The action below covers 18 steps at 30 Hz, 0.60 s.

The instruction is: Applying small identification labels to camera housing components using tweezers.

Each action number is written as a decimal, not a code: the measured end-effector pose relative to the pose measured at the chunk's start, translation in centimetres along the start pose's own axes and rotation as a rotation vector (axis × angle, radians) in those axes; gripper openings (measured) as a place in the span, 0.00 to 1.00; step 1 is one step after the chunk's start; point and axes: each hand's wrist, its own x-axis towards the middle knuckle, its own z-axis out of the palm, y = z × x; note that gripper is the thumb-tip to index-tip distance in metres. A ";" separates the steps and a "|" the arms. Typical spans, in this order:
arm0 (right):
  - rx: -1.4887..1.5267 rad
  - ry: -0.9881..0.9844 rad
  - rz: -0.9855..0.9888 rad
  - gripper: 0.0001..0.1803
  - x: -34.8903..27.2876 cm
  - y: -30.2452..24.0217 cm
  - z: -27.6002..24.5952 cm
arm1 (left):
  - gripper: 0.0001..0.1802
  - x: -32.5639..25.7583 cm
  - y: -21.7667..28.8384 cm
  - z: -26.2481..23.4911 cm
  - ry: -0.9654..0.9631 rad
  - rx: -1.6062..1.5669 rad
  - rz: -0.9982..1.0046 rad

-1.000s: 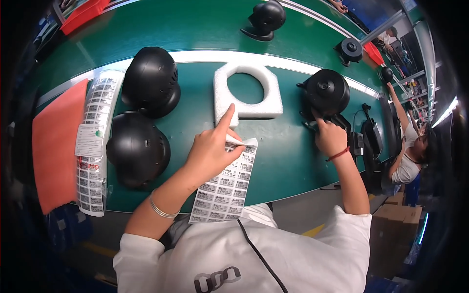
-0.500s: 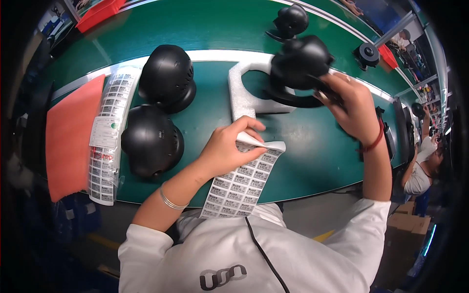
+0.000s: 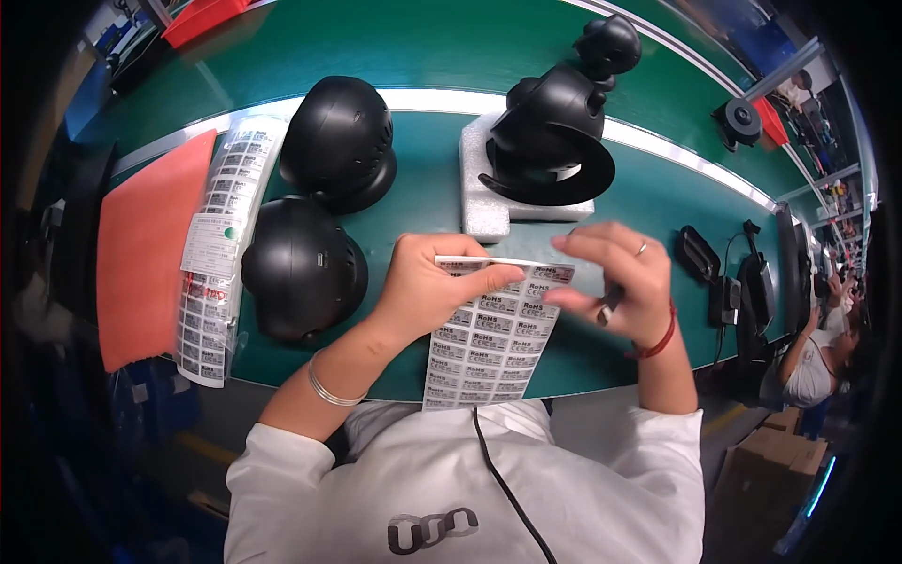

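Gadget (image 3: 545,132) on white foam block (image 3: 486,221) now, guys; half a second ago right hand (image 3: 634,282) had it mid-air. Right hand's now back by sticker sheet (image 3: 489,348), fingers bent, grip wide, thumb and forefinger well apart. Left hand (image 3: 423,287) still pinching sheet's top, grip narrow, thumb over it, near counter (image 3: 413,188) edge.

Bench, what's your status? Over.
Left hand pinching label sheet. Right hand at its edge, thumb and forefinger parted. Black device resting on white foam. Nothing visibly blocking.
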 end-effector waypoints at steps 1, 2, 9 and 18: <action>0.031 0.026 -0.008 0.20 -0.4 0.2 0.8 | 0.11 0.1 0.0 0.1 0.016 -0.008 -0.008; 0.074 0.008 -0.004 0.19 -0.9 0.5 1.2 | 0.11 0.2 -0.2 0.1 0.018 -0.005 -0.013; 0.243 -0.044 0.269 0.11 -2.7 1.8 2.1 | 0.16 0.7 -0.6 0.8 0.014 -0.191 0.106; 0.356 0.023 0.276 0.03 -3.3 3.0 1.9 | 0.05 0.9 -0.3 -0.2 0.058 0.259 0.249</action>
